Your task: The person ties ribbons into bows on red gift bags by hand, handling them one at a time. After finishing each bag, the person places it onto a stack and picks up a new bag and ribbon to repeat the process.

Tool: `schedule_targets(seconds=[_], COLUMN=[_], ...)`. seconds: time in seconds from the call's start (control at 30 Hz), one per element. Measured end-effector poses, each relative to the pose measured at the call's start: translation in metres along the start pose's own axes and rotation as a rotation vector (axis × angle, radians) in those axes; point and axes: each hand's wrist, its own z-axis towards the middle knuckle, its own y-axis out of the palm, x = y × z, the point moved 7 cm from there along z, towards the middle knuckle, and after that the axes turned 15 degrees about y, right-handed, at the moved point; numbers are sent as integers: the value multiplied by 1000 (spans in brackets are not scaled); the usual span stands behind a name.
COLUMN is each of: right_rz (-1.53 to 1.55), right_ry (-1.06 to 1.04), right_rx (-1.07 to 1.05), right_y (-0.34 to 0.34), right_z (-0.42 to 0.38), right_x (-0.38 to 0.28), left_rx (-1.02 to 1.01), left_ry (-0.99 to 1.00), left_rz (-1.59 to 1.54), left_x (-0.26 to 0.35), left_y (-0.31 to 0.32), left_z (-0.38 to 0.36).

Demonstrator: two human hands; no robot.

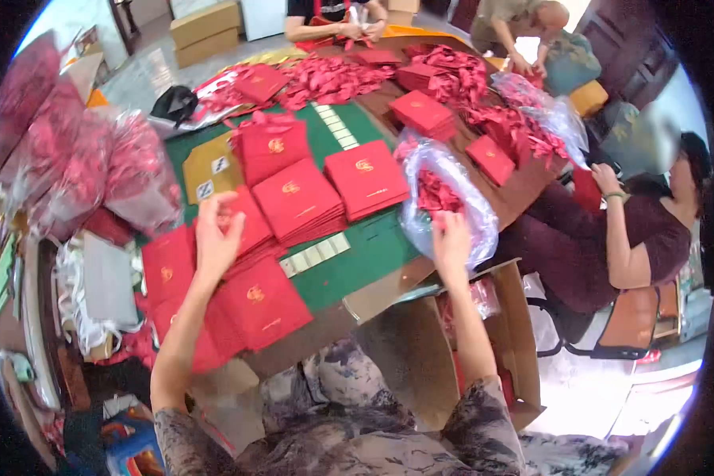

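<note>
My left hand is over a stack of red printed pouches, its fingers loosely curved and a gap between thumb and fingers, with nothing visible in it. My right hand is at the near side of a clear plastic bag that holds small red pieces. Its fingers are pressed together; what they hold, if anything, is hidden. Further stacks of red pouches with gold print, such as one pile and another pile, lie on the green mat.
Clear bags full of red items stand at the left. An open cardboard box is below my right arm. Heaps of red ribbon pieces cover the far table. Several people, including a seated person at right, handle red items.
</note>
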Motion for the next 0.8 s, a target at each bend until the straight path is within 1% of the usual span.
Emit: schedule_targets(seconds=[0.07,0.1,0.13,0.17,0.2,0.27,0.3,0.33,0.37,0.4,0.47,0.5,0.53,0.6,0.63,0.67,0.73,0.8], right_rz=[-220,-267,-250,-294,-326,-320,-316,-306,-296,-294,-113,-108,-110,46,142,174,341,379], right_ry=[19,-5,-89,-37,-49,43,32,13,-5,-14,-42,-46,-50,-59,-145,-127,-42,-86], right_rx=[-16,-14,23,-22,-36,-124,-133,-80,-28,-30,77,93,89,71,102,61,-71,-111], right_y=[14,20,25,29,30,45,45,39,33,27,-2,-13,-24,-45,-53,-57,-58,-53], right_z=[9,10,9,11,11,15,11,11,11,9,1,-5,-14,-32,-43,-53,-71,-90], right_x=[18,27,35,41,40,57,53,48,44,36,6,-10,-28,-64,-83,-98,-122,-144], left_rx=[-63,-94,-123,-153,-185,-254,-327,-385,-462,-540,-567,-601,-638,-693,-691,-690,-689,-661], left_ry=[47,-33,-88,-101,-110,-101,-74,4,12,19,18,22,14,43,40,52,62,52], left_rz=[-3,-38,-61,-46,-39,-28,10,75,103,129,162,192,209,315,309,344,373,361], left_x=[21,37,40,42,42,46,53,55,56,60,65,67,69,71,71,71,75,83], left_y=[-13,-21,-27,-32,-34,-35,-34,-30,-26,-20,-9,0,8,24,29,33,37,35], left_z=[-33,-44,-57,-71,-85,-108,-115,-125,-134,-141,-156,-164,-173,-189,-193,-198,-203,-202])
